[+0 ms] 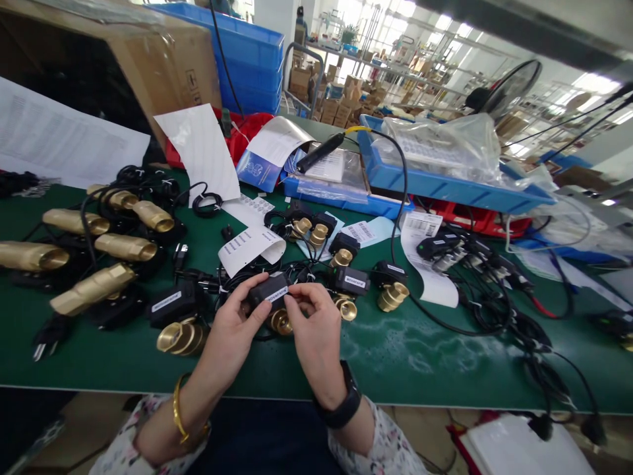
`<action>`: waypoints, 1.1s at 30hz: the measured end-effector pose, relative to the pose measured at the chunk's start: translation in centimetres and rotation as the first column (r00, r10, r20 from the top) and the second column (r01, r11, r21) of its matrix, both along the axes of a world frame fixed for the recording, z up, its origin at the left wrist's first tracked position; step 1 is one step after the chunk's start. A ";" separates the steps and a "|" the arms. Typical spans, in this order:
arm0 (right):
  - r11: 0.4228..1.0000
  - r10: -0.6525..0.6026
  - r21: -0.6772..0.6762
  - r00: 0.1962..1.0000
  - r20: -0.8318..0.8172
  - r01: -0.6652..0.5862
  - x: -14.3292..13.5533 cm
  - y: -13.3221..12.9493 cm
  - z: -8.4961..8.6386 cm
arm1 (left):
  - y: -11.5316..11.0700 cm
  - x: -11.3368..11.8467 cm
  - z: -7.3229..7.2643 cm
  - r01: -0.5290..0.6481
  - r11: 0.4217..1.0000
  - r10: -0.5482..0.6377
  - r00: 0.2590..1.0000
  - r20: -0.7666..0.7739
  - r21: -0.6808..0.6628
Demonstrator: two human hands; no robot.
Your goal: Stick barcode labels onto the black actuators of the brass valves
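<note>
Near the front of the green table, my left hand [228, 336] is wrapped round the left side of a black valve actuator [262, 290] with a brass fitting [281, 322] beneath it. A white label [277, 295] lies on the actuator's face. The fingers and thumb of my right hand [316, 326] are pressed together at the label's right end. To the left sits a labelled black actuator [171, 303] with a brass body [182, 338]. Another labelled actuator [352, 280] stands to the right. A curled sheet of labels [251, 249] is just behind my hands.
Large brass valves [93, 288] with black cables cover the left of the table [425, 356]. Cabled black units [484, 260] lie at the right. Blue trays [455, 165], a cardboard box [168, 66] and a black handheld tool [320, 153] are behind.
</note>
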State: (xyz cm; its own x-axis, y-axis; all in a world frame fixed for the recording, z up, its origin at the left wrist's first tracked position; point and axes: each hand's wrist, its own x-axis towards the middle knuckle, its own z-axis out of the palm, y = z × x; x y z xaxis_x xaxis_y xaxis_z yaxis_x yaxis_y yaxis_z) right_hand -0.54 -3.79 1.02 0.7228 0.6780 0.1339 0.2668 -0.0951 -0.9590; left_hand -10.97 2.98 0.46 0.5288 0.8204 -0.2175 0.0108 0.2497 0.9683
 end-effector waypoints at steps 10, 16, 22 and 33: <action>0.997 -0.050 -0.059 0.999 0.008 0.051 -0.5 -0.5 0.3 | -1.1 -0.1 -0.6 -0.033 0.990 0.040 0.998 -0.047 0.137; 0.996 -0.014 -0.090 1.000 -0.003 0.013 0.0 -0.6 0.2 | -1.3 0.0 -0.3 -0.036 0.987 0.046 0.997 -0.064 0.159; 0.993 0.098 -0.080 0.992 0.080 -0.092 0.9 -0.4 1.0 | -0.6 -0.5 -0.4 0.039 0.995 -0.037 0.999 -0.029 0.090; 0.973 0.230 -0.002 0.973 0.032 -0.230 1.2 -0.6 1.9 | 0.0 -0.3 0.7 0.032 0.994 -0.018 0.990 0.139 -0.102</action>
